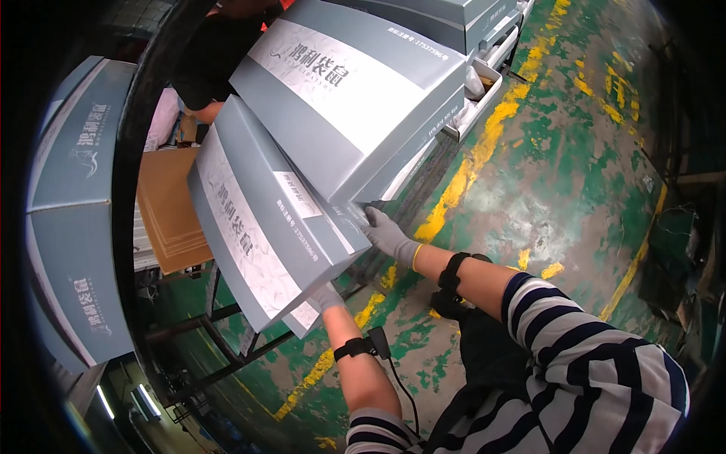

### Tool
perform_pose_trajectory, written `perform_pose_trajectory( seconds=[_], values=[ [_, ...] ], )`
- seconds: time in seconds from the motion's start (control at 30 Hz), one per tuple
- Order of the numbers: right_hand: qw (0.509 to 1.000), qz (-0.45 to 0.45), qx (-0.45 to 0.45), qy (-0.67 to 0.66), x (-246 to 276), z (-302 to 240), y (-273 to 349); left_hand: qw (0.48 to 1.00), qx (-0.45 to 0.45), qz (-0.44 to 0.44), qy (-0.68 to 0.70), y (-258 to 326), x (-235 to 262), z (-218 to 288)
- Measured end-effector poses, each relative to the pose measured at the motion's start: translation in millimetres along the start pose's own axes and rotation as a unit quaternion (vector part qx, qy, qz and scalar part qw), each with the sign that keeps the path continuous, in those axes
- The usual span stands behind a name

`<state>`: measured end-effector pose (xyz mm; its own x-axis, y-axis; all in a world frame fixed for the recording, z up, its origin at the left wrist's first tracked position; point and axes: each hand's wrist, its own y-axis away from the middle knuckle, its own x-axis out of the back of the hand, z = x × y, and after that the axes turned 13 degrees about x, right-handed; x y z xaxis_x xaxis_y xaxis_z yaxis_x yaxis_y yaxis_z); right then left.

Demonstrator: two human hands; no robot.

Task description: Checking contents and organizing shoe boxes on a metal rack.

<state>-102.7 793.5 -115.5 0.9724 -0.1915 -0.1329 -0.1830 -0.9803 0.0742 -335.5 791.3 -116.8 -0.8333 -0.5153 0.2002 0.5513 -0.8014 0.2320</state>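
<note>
A large grey carton with a white printed band [249, 219] lies tilted in front of me, its near end toward my hands. My left hand [327, 297], in a light grey glove, is at its lower near corner, the fingers hidden behind the carton. At the other near corner is my right hand [391, 234], gloved too, its fingers bent against the carton's end. A second carton of the same pattern [423, 68] slants just beyond, overlapping the first one's far side. Both cartons are closed.
Flat brown cardboard [170, 216] lies left of the cartons, behind a dark metal post [128, 174]. More grey cartons [72, 151] stand at far left. White trays [484, 94] line the far right side. Across from me stands a person in dark clothing [200, 64]. Yellow lines [469, 178] mark the green floor.
</note>
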Motion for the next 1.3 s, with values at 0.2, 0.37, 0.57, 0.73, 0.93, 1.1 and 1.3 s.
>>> perform_pose_trajectory(
  seconds=[0.2,0.37,0.57,0.73,0.93,1.1,1.3],
  values=[
    [0.994,-0.024,-0.108,-0.013,0,-4,-12,0.964,-0.069,-0.037,-0.253,-12,25,-14],
    [0.994,-0.008,-0.097,-0.04,-1,8,-20,0.98,-0.023,-0.067,-0.185,-14,16,-17],
    [0.992,-0.001,-0.096,-0.077,-3,14,-29,0.992,0.045,-0.094,-0.077,-19,24,-17],
    [0.996,-0.001,-0.072,0.055,7,3,-38,0.988,0.098,-0.117,0.025,-22,21,-12],
    [0.98,-0.031,-0.119,0.159,42,0,-57,0.946,0.305,-0.073,0.076,60,-43,36],
    [0.961,-0.079,-0.071,0.254,14,-23,-48,0.964,0.202,-0.11,0.131,73,-12,27],
    [0.941,-0.17,-0.077,0.282,25,-15,-68,0.959,0.223,-0.105,0.138,70,-14,27]
  ],
)
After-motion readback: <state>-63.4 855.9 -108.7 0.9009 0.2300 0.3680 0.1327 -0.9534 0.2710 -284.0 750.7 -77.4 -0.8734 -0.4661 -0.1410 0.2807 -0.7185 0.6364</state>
